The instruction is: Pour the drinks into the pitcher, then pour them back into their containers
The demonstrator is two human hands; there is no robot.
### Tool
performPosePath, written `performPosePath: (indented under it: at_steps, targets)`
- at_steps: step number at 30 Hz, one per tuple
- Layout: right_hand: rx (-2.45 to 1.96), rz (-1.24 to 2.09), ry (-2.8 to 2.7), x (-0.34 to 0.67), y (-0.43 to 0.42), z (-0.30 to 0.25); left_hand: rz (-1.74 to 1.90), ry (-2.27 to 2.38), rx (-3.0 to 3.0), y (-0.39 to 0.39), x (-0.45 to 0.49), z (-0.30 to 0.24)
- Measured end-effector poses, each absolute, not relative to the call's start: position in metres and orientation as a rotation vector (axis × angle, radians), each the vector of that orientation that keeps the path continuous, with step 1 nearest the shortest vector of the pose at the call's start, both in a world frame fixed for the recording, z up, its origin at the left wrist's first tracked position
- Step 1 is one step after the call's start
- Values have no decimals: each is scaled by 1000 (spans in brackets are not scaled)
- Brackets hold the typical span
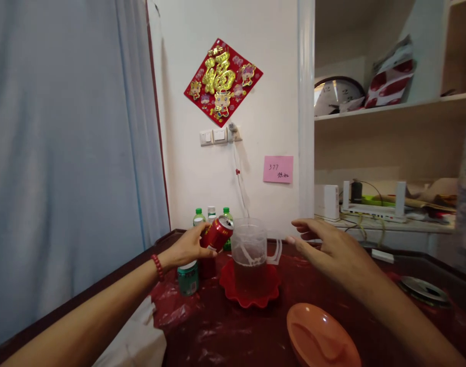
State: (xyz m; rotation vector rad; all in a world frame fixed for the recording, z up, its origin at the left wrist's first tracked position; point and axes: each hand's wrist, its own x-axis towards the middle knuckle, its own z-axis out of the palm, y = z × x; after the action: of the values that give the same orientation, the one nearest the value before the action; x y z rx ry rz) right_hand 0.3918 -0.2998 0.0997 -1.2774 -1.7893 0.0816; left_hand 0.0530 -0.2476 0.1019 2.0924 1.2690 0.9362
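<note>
My left hand [189, 244], with a red bead bracelet at the wrist, is wrapped round a red drink can [218, 233]. The can is tilted, its open top leaning towards the rim of a clear plastic jug [250, 243]. Dark liquid with a little froth fills the lower part of the jug, and a pale streak shows inside it above the liquid. Under the jug lies a red wavy-edged plate [225, 288]. My right hand [317, 237] hangs in the air to the right of the jug's handle [276, 252], fingers apart and holding nothing.
Green-capped bottles [199, 216] stand behind the can. A teal jar [188, 280] is below my left hand. An orange divided dish [320, 334] lies at the front, a round metal tin [424, 290] at the right, and white cloth or paper [137, 336] at the front left.
</note>
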Motion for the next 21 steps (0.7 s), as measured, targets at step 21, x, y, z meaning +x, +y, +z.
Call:
performPosePath:
  at_steps: [21]
  targets:
    - [-1366, -59, -1730, 435, -288, 93, 1353, 1372, 1536, -261, -4, 42]
